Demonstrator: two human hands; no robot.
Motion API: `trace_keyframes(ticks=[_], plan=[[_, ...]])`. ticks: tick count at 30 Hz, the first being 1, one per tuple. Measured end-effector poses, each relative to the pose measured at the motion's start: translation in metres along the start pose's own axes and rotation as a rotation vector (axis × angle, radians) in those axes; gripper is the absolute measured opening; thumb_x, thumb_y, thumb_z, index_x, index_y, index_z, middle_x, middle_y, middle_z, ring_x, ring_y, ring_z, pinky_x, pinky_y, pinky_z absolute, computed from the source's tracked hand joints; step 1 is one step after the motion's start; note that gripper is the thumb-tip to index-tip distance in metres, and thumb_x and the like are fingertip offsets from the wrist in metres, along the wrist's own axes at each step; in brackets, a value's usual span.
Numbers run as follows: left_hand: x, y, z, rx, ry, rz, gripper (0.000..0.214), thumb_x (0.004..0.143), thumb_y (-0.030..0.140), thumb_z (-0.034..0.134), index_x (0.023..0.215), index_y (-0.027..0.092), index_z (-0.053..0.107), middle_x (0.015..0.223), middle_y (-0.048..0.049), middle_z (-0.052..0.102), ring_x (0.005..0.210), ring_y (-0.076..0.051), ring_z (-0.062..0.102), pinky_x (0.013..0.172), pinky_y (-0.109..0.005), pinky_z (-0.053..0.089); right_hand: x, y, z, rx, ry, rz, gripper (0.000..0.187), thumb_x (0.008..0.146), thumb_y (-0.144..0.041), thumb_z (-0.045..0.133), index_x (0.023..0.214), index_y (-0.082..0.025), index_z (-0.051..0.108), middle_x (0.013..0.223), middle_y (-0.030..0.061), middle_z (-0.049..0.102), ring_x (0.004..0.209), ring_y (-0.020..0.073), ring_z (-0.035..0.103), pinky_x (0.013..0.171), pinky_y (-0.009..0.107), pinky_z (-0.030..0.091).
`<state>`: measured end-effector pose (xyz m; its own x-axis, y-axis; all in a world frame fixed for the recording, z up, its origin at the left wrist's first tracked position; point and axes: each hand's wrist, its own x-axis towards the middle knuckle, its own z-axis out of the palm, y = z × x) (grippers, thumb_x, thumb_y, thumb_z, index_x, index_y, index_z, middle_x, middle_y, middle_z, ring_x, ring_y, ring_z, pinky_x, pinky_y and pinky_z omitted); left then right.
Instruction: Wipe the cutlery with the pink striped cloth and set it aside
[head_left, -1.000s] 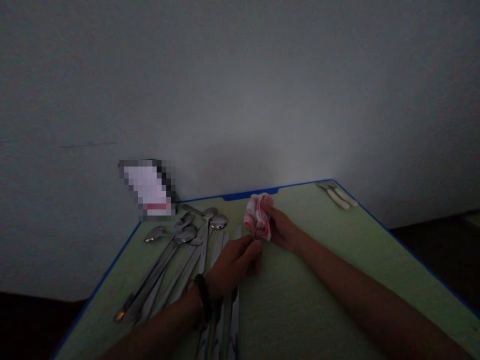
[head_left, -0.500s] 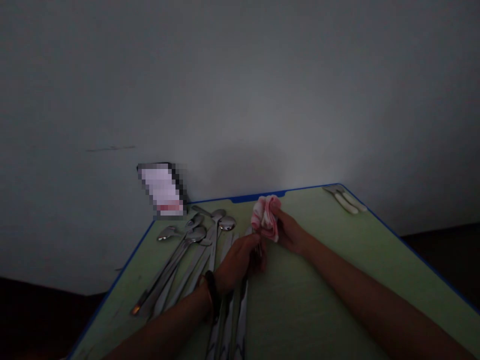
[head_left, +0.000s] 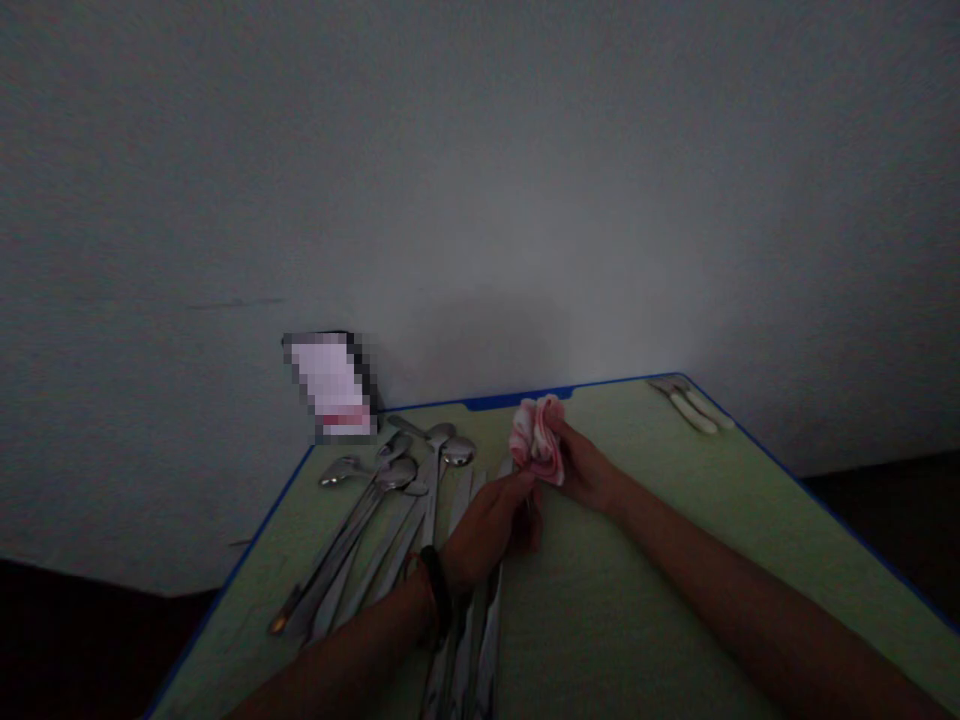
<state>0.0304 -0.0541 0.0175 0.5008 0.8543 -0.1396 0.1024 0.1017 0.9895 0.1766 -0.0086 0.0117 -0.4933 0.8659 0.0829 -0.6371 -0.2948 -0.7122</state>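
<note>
My right hand [head_left: 581, 468] is closed round a crumpled pink and white cloth [head_left: 538, 439], held just above the green table [head_left: 660, 560]. My left hand [head_left: 491, 525] is closed with its fingertips pinched together right below the cloth. Something thin seems to run from that pinch into the cloth, but it is too dark to name. A dark band sits on my left wrist. Under and to the left of my left hand lies a spread of long metal spoons and knives [head_left: 390, 500].
Two white-handled utensils [head_left: 694, 405] lie at the table's far right corner. A blurred-out light card [head_left: 330, 385] leans on the grey wall at the far left corner. The table has a blue rim, and the room is dim.
Both hands stay together at the cloth. My left hand's pinch has come slightly closer to the cloth. The view has shifted a little, so everything sits further right in the picture.
</note>
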Motion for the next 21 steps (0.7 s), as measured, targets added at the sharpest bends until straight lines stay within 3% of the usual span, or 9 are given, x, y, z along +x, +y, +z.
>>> trace_keyframes(ticks=[4,12,18,21], plan=[[0.001,0.0,0.001,0.001,0.007,0.005,0.041,0.087,0.05,0.033,0.07,0.016,0.05,0.048,0.0022,0.054,0.041,-0.01,0.045,0.043,-0.02,0.034,0.002,0.0,-0.002,-0.014,-0.059,-0.028,0.033,0.083,-0.051,0.049,0.087,-0.018,0.054,0.072,0.0015,0.061,0.058,0.0102,0.055,0.056,0.021,0.045],[0.004,-0.007,-0.004,-0.006,-0.002,0.007,0.041,0.088,0.046,0.028,0.069,0.017,0.05,0.044,0.0039,0.047,0.04,-0.009,0.04,0.042,-0.02,0.031,0.0,-0.002,0.003,-0.003,-0.027,-0.036,0.027,0.084,-0.046,0.05,0.086,-0.019,0.054,0.074,0.0024,0.063,0.059,0.0108,0.055,0.057,0.022,0.044],[-0.001,0.0,-0.004,0.083,-0.018,0.045,0.035,0.085,0.034,0.028,0.064,0.017,0.05,0.044,0.0028,0.048,0.041,-0.01,0.041,0.044,-0.021,0.032,0.0,0.001,-0.001,0.09,0.067,-0.044,0.028,0.082,-0.042,0.053,0.103,-0.023,0.055,0.081,0.0014,0.066,0.067,0.0144,0.061,0.065,0.027,0.048],[-0.002,0.007,-0.002,0.104,-0.013,0.039,0.029,0.082,0.031,0.033,0.061,0.017,0.048,0.044,0.0033,0.047,0.043,-0.01,0.041,0.046,-0.022,0.033,0.0,0.004,-0.004,0.061,0.142,-0.011,0.028,0.078,-0.035,0.06,0.1,-0.017,0.059,0.085,0.0041,0.068,0.075,0.0158,0.063,0.071,0.029,0.049]])
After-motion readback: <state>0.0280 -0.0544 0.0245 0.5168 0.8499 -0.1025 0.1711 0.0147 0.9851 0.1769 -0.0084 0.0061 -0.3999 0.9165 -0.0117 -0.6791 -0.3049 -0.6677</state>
